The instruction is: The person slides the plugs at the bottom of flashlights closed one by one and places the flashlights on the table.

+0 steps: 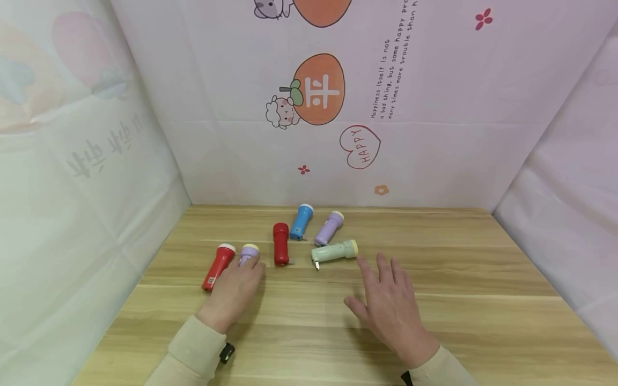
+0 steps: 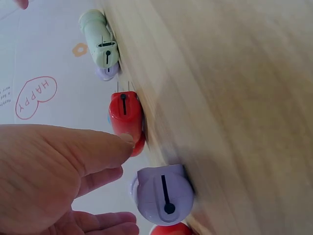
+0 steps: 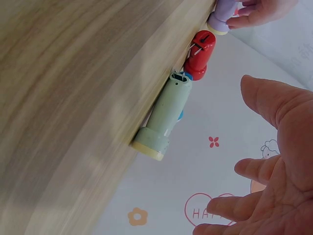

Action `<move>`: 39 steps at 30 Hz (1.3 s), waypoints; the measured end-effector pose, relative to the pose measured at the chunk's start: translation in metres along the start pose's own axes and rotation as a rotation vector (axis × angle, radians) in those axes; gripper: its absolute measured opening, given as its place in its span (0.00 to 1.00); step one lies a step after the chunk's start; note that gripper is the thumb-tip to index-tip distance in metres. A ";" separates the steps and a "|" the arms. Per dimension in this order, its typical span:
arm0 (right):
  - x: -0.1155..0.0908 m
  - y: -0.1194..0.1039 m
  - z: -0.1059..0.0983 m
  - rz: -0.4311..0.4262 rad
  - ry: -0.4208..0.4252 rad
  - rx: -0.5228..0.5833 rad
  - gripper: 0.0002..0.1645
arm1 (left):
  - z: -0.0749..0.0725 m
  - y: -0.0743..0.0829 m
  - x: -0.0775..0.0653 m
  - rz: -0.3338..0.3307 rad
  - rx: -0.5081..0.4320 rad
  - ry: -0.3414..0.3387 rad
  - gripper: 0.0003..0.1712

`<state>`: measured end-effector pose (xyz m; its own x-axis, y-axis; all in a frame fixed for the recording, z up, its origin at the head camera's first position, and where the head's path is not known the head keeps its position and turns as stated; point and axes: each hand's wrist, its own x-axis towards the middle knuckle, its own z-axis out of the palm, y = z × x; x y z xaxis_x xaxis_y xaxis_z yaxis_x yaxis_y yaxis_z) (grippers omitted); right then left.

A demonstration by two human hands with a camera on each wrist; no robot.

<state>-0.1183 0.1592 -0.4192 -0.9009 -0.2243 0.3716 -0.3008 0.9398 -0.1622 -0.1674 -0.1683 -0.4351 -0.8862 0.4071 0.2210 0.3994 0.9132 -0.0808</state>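
Note:
My left hand [image 1: 235, 292] reaches over a purple flashlight [image 1: 249, 251] lying on the table's left part. In the left wrist view the thumb and fingers are extended beside its slotted end, not curled round it. A red flashlight with a white rim [image 1: 220, 265] lies just left of it. My right hand [image 1: 393, 308] hovers with spread fingers, near the yellow-rimmed head of a pale green flashlight [image 1: 334, 251]. Metal prongs [image 1: 316, 265] stick out of the green one's tail. In the right wrist view that hand holds nothing.
Between the hands lies a darker red flashlight [image 1: 280, 246], also with prongs out. Behind are a blue flashlight [image 1: 302, 221] and a second purple flashlight [image 1: 329, 228]. The wooden table [image 1: 463, 257] meets a printed white cloth [image 1: 232, 161] at the back and sides.

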 end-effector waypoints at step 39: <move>-0.001 0.002 -0.005 0.018 -0.007 -0.026 0.51 | -0.011 -0.002 0.041 0.053 0.020 0.018 0.38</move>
<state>-0.1163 0.1630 -0.4156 -0.9084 -0.2086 0.3624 -0.2761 0.9501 -0.1451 -0.2021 -0.1532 -0.4152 -0.8595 0.4547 0.2334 0.4407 0.8906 -0.1122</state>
